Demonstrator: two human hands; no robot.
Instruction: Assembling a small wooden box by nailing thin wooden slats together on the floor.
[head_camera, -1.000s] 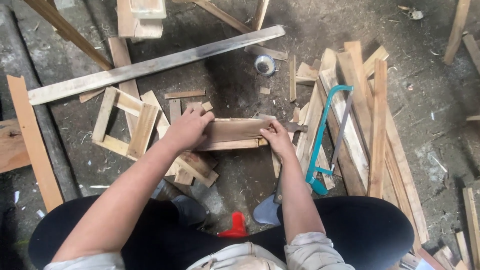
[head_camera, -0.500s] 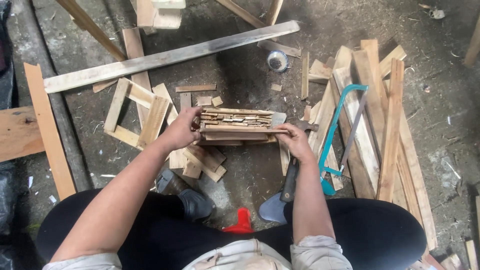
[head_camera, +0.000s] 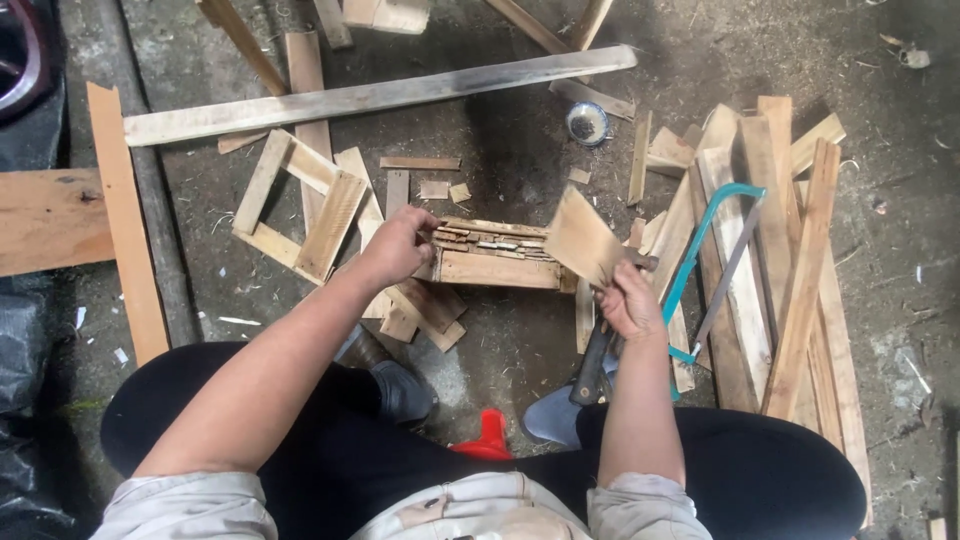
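A small wooden box (head_camera: 495, 258) made of thin slats lies on the dirt floor in front of my knees. My left hand (head_camera: 398, 246) grips its left end. My right hand (head_camera: 628, 297) holds a flat, roughly square piece of thin board (head_camera: 583, 238), lifted and tilted just off the box's right end. A hammer with a dark handle (head_camera: 591, 365) lies on the ground under my right wrist.
A teal-framed hacksaw (head_camera: 715, 255) lies on a pile of planks (head_camera: 780, 250) to the right. A rectangular wooden frame (head_camera: 290, 205) sits left of the box, a long plank (head_camera: 380, 95) lies beyond it, and a small round tin (head_camera: 586, 123) is farther back. Offcuts are scattered about.
The box has been turned from its flat face to its slatted side. My right hand has come off the box's right end and now holds a loose board piece.
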